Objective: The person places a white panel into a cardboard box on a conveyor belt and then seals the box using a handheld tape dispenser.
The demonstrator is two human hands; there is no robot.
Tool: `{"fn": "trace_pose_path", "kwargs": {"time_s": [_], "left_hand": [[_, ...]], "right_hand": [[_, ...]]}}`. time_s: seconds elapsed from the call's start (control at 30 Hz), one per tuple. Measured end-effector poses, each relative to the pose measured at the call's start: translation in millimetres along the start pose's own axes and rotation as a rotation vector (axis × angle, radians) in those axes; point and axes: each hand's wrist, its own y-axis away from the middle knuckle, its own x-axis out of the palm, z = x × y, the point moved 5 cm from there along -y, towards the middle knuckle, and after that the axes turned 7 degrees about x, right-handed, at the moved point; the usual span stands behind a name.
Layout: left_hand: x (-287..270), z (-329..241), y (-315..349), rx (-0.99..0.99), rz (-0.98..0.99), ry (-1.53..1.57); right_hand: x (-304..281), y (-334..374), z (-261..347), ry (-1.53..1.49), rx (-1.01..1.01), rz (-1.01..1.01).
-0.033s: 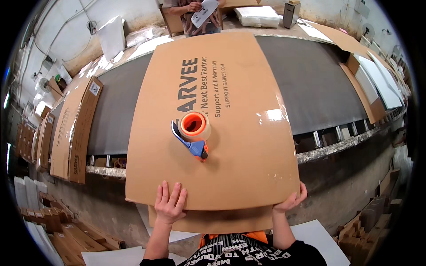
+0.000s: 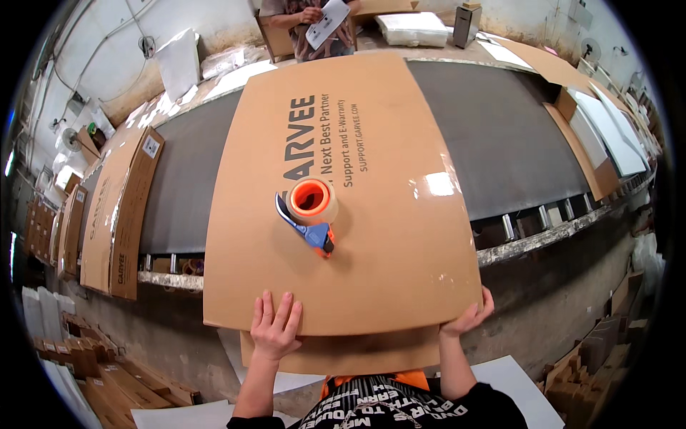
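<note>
A large brown cardboard box (image 2: 386, 264) with dark print lies across the conveyor, its near end toward me. Flat on its top near the close edge rests my left hand (image 2: 275, 330), fingers stretched and spread. My right hand (image 2: 468, 319) is closed around the box's near right corner, with some fingers hidden beneath it. A tape dispenser (image 2: 314, 234) with a blue handle stands on the box, holding a clear tape roll (image 2: 330, 207) with an orange core. Below the near edge, another cardboard layer (image 2: 371, 350) sticks out toward me.
The dark conveyor belt (image 2: 500, 136) runs left to right under the box. Cartons (image 2: 107, 214) stand on it at left; an opened carton with white panels (image 2: 607, 136) sits at right. Across the belt, a person (image 2: 314, 25) holds a white sheet. Flattened cardboard (image 2: 136, 382) lies at lower left.
</note>
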Motion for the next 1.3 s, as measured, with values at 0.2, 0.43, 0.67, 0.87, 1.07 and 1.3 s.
{"fn": "trace_pose_path", "kwargs": {"time_s": [0.2,0.43,0.67,0.87,1.07,1.3], "left_hand": [[25,20,-90,-0.065,-0.065,0.005],[38,38,-79,-0.054,-0.024,-0.102],[42,53,-75,-0.086,0.071,-0.028],[68,26,-120,0.038,0.445,0.141],[100,-6,-144,0.327,0.489,0.023],[123,-32,-148,0.429,0.292,0.246]], "right_hand": [[96,-83,30,-0.128,-0.047,0.033],[28,-28,-39,0.077,0.668,0.357],[54,-60,79,-0.701,1.544,0.342],[89,-63,25,-0.66,1.576,0.412],[94,-78,33,0.265,0.07,0.052],[126,-76,88,0.664,-0.378,-0.038]]}}
